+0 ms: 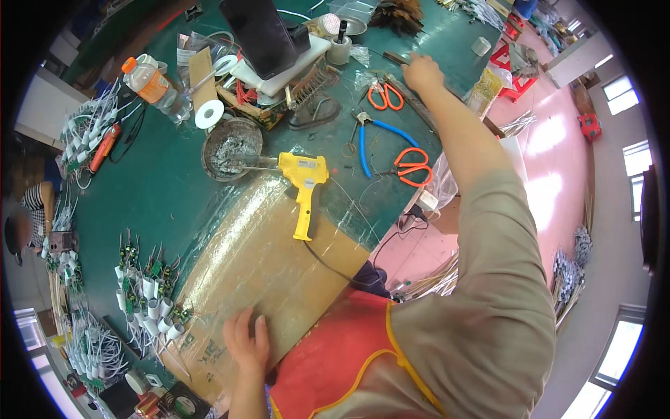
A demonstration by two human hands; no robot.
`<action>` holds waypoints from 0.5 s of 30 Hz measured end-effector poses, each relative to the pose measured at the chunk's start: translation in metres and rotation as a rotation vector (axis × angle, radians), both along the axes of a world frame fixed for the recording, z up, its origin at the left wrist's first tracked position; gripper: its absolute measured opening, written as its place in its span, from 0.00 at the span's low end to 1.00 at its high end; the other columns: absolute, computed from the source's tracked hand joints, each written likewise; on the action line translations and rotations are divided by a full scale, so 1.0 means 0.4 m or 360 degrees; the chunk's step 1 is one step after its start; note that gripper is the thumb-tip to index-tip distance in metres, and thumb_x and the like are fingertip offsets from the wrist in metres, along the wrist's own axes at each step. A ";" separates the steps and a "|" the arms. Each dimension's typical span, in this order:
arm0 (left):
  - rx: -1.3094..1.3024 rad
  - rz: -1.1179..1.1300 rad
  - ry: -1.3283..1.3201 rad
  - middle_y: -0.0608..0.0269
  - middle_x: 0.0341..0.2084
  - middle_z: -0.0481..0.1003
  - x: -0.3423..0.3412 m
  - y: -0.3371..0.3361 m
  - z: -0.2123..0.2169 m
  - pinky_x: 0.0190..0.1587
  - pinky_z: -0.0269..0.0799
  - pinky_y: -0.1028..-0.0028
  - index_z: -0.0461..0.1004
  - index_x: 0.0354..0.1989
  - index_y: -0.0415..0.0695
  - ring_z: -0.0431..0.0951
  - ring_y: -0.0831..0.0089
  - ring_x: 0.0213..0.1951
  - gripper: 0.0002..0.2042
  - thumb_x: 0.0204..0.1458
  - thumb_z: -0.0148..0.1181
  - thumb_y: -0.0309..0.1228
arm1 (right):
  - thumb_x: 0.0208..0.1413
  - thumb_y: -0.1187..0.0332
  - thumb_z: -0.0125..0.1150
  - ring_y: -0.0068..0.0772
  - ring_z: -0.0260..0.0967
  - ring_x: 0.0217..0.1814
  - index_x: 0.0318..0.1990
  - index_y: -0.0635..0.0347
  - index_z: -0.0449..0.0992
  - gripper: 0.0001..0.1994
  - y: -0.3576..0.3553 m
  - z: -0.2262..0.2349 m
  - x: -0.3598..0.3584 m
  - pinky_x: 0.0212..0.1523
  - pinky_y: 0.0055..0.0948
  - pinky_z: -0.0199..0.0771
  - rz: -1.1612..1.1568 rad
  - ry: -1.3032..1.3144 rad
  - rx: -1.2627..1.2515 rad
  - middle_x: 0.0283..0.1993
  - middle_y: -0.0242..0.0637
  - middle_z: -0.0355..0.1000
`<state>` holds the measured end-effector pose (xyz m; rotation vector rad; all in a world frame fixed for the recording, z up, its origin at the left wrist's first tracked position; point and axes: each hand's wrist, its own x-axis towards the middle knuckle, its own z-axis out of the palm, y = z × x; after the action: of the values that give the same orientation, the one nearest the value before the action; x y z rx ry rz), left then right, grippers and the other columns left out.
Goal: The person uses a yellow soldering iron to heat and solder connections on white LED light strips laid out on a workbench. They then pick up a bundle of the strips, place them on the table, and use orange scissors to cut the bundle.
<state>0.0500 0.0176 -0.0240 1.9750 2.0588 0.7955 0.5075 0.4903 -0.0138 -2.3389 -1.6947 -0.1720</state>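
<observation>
My left hand (pixel 248 343) rests on a brown board (pixel 279 279) at the table's front, its fingers apart and holding nothing. Stretched toward the far right table edge, my right hand (pixel 423 72) has its fingers curled at a short dark bar (pixel 396 59); the fingertips are partly hidden. A yellow glue gun (pixel 304 183) lies across the board's far edge, nozzle over a round bowl (pixel 209 155) of greyish bits. Blue-handled pliers (pixel 363 145) and two orange-handled scissors, one pair (pixel 386 96) far and one pair (pixel 413 167) near, lie closer to my right arm.
White tubes with green circuit boards (pixel 150 297) cluster left of the board. A bottle (pixel 155 89), a tape roll (pixel 209 114), a wire brush (pixel 314 87) and a dark phone-like screen (pixel 258 35) stand farther back. A black cable (pixel 324 264) crosses the board. Another person (pixel 31 216) is at far left.
</observation>
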 end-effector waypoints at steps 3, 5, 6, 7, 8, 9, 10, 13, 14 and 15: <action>-0.0021 0.0010 -0.0019 0.50 0.41 0.76 0.000 0.000 -0.008 0.47 0.71 0.59 0.78 0.45 0.41 0.75 0.50 0.44 0.14 0.49 0.67 0.28 | 0.59 0.57 0.57 0.51 0.71 0.59 0.55 0.56 0.76 0.20 -0.069 -0.003 -0.033 0.58 0.51 0.73 0.0311 -0.0044 -0.0002 0.56 0.47 0.73; 0.0006 -0.0029 -0.0014 0.50 0.41 0.76 -0.001 0.004 -0.004 0.47 0.71 0.59 0.78 0.45 0.41 0.76 0.50 0.43 0.14 0.50 0.66 0.27 | 0.60 0.55 0.56 0.53 0.71 0.59 0.54 0.57 0.77 0.20 -0.122 -0.018 -0.032 0.57 0.51 0.74 0.0356 -0.0044 -0.0049 0.56 0.47 0.73; 0.0019 -0.0047 -0.0009 0.49 0.41 0.76 -0.002 0.003 -0.001 0.47 0.71 0.59 0.78 0.45 0.41 0.76 0.50 0.43 0.13 0.50 0.66 0.27 | 0.60 0.55 0.56 0.52 0.71 0.59 0.53 0.56 0.77 0.20 -0.143 -0.027 -0.035 0.57 0.51 0.73 0.0332 -0.0033 -0.0109 0.56 0.47 0.73; 0.0022 -0.0051 -0.0014 0.49 0.41 0.76 0.001 0.006 0.000 0.47 0.71 0.59 0.78 0.45 0.41 0.76 0.50 0.43 0.13 0.50 0.66 0.27 | 0.60 0.54 0.56 0.52 0.71 0.59 0.52 0.56 0.77 0.19 -0.158 -0.031 -0.027 0.58 0.51 0.73 0.0297 -0.0030 -0.0164 0.56 0.47 0.73; 0.0023 -0.0055 -0.0017 0.49 0.40 0.76 0.003 0.008 0.002 0.47 0.71 0.59 0.78 0.44 0.40 0.76 0.50 0.43 0.13 0.50 0.66 0.27 | 0.61 0.54 0.56 0.51 0.71 0.60 0.51 0.54 0.78 0.18 -0.166 -0.042 -0.020 0.58 0.49 0.73 0.0290 0.0007 -0.0148 0.55 0.47 0.73; 0.0024 -0.0058 -0.0021 0.49 0.40 0.76 0.005 0.010 0.004 0.47 0.71 0.59 0.78 0.44 0.40 0.76 0.50 0.43 0.13 0.50 0.66 0.27 | 0.61 0.54 0.56 0.51 0.71 0.60 0.52 0.54 0.78 0.18 -0.168 -0.053 -0.016 0.58 0.49 0.72 0.0309 0.0033 -0.0133 0.56 0.47 0.73; 0.0020 -0.0045 -0.0042 0.49 0.40 0.76 0.007 0.009 0.002 0.47 0.71 0.59 0.78 0.44 0.40 0.76 0.50 0.43 0.13 0.50 0.66 0.27 | 0.61 0.54 0.56 0.50 0.70 0.60 0.52 0.53 0.78 0.18 -0.169 -0.054 -0.017 0.58 0.48 0.72 0.0326 0.0056 -0.0120 0.56 0.47 0.73; 0.0014 -0.0028 -0.0087 0.48 0.40 0.76 0.006 0.006 0.001 0.47 0.71 0.59 0.77 0.44 0.39 0.76 0.50 0.43 0.13 0.50 0.66 0.26 | 0.62 0.54 0.55 0.49 0.70 0.60 0.55 0.49 0.78 0.18 -0.171 -0.051 -0.020 0.59 0.46 0.72 0.0346 0.0125 -0.0113 0.56 0.45 0.73; 0.0017 -0.0037 -0.0090 0.48 0.40 0.76 0.006 0.007 0.002 0.47 0.71 0.59 0.77 0.45 0.39 0.76 0.49 0.43 0.13 0.50 0.65 0.26 | 0.62 0.54 0.55 0.49 0.70 0.60 0.55 0.49 0.78 0.18 -0.174 -0.054 -0.020 0.59 0.46 0.71 0.0362 0.0153 -0.0101 0.56 0.45 0.73; 0.0020 -0.0045 -0.0094 0.48 0.40 0.76 0.006 0.008 0.004 0.47 0.71 0.59 0.77 0.45 0.39 0.76 0.49 0.43 0.13 0.51 0.65 0.26 | 0.62 0.54 0.55 0.49 0.70 0.60 0.55 0.49 0.78 0.18 -0.177 -0.053 -0.021 0.59 0.45 0.71 0.0379 0.0181 -0.0089 0.56 0.44 0.73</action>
<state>0.0526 0.0209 -0.0226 1.9588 1.9933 0.8525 0.4992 0.4196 -0.0350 -2.1166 -1.9232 0.0518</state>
